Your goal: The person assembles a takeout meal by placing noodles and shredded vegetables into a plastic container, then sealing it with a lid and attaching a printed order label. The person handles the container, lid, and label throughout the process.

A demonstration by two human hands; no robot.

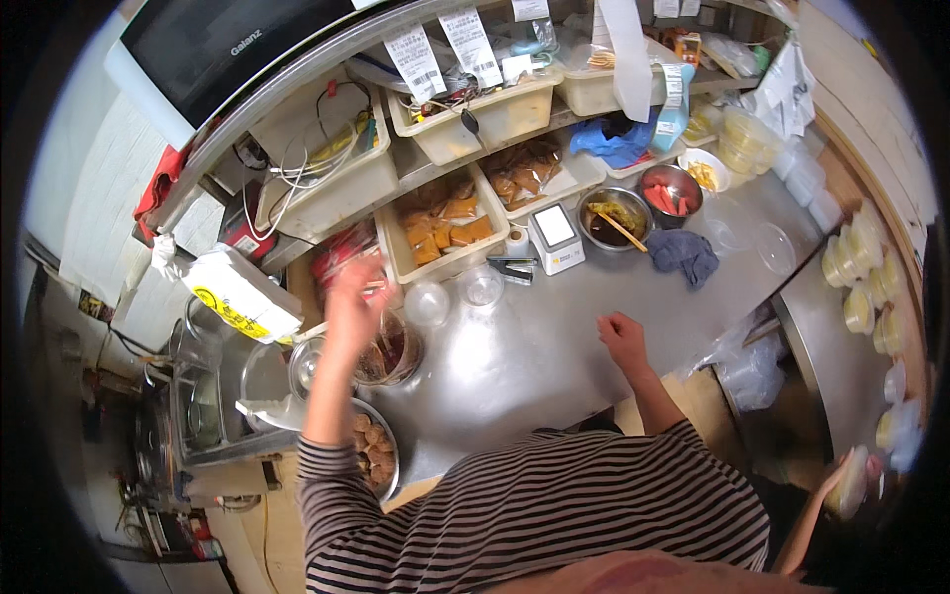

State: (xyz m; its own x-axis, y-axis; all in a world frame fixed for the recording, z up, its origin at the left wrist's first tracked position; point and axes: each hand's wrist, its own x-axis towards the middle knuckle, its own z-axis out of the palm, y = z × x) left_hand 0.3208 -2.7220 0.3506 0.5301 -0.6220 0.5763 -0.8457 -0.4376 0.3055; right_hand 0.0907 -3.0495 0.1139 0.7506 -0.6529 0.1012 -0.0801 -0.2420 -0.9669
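My left hand [358, 295], smeared by motion, is raised in front of a bin of red packets [341, 255]; its fingers cannot be made out. Beneath that arm stands a pot of dark sauce [401, 356] with a utensil in it. Two small clear round containers, one a cup [427, 303] and the other a bowl [481, 285], stand just right of my left hand. My right hand [621, 339] is curled into a loose fist over the steel counter [534, 346], with nothing seen in it. A bowl of brown balls [374, 445] sits below my left forearm.
Bins of orange-brown pouches [445, 223] line the back, beside a white device [556, 238]. Metal bowls [616, 220], one with tongs or chopsticks, and a dark cloth [685, 257] stand at back right. Another person's hand [829, 485] holds a lidded container [849, 487] at lower right.
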